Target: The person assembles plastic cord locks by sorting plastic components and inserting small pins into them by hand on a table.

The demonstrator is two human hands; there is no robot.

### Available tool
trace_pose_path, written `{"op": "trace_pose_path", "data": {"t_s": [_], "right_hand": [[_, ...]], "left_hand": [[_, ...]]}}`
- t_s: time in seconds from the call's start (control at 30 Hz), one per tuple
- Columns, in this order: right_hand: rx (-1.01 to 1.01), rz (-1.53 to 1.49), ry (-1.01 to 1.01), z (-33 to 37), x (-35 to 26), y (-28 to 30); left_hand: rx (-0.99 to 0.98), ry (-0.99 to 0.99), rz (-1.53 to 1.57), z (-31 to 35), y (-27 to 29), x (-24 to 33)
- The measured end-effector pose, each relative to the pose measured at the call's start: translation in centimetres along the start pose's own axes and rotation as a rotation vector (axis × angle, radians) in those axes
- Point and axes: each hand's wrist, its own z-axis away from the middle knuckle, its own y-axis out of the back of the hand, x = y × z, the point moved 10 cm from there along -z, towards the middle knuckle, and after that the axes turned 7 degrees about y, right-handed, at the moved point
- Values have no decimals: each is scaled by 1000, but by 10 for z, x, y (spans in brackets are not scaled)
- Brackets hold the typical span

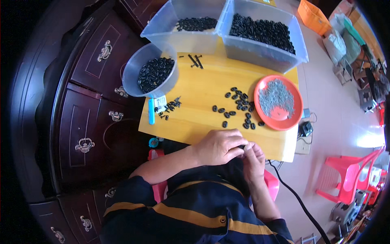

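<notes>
Over the table's near edge my left hand (219,147) and my right hand (254,160) meet, fingertips pinched together. A small black part (242,146) shows between them, mostly covered by the fingers. Beyond my hands, several loose black oval pieces (239,101) with holes lie scattered on the yellow table (199,81). An orange-red plate (299,106) to their right holds a heap of small silvery metal pieces (276,97), too small to name. Left of my hands, a little pile of dark small parts (172,105) sits beside a light blue strip-shaped object (151,111).
A round translucent tub (129,77) of black pieces stands at the table's left. Two clear bins (187,42) (260,53) with more black parts fill the far side. Black rod-shaped pieces (196,61) lie nearby. Dark drawers (87,118) flank the left; a pink chair (345,175) stands right.
</notes>
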Motion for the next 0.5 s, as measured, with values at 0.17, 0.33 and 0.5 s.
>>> {"op": "trace_pose_path", "data": {"t_s": [0.17, 0.33, 0.5], "right_hand": [[-89, 89, -158, 8, 18, -14], [-281, 136, -287, 25, 38, -29], [-317, 68, -486, 38, 76, -23]], "left_hand": [[-306, 170, -71, -7, 20, -34], [109, 327, -34, -71, 165, -71], [354, 198, 123, -92, 217, -59]]}}
